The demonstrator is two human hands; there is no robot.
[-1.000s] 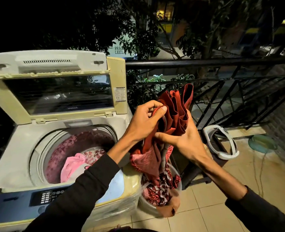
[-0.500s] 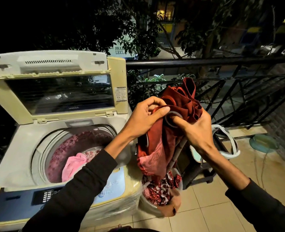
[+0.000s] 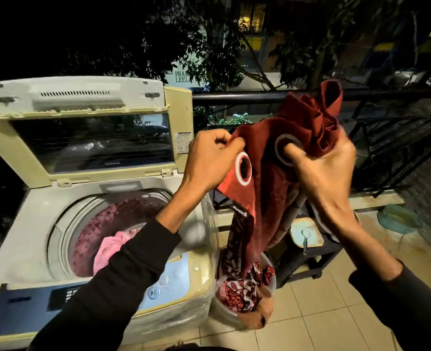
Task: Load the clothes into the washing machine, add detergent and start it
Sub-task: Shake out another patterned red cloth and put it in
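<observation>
Holding the red curtain (image 3: 267, 178) beside the open washing machine (image 3: 32, 224), your left hand (image 3: 209, 160) pinches its edge and your right hand (image 3: 325, 168) grips its bunched top; the trailing end may snag the laundry tub (image 3: 224, 315).

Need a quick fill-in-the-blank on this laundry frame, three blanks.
1. Both hands hold a ____ cloth with ring eyelets.
2. The washing machine lid is ____.
3. A ____ garment lies in the drum.
Missing words: red; open; pink
</observation>
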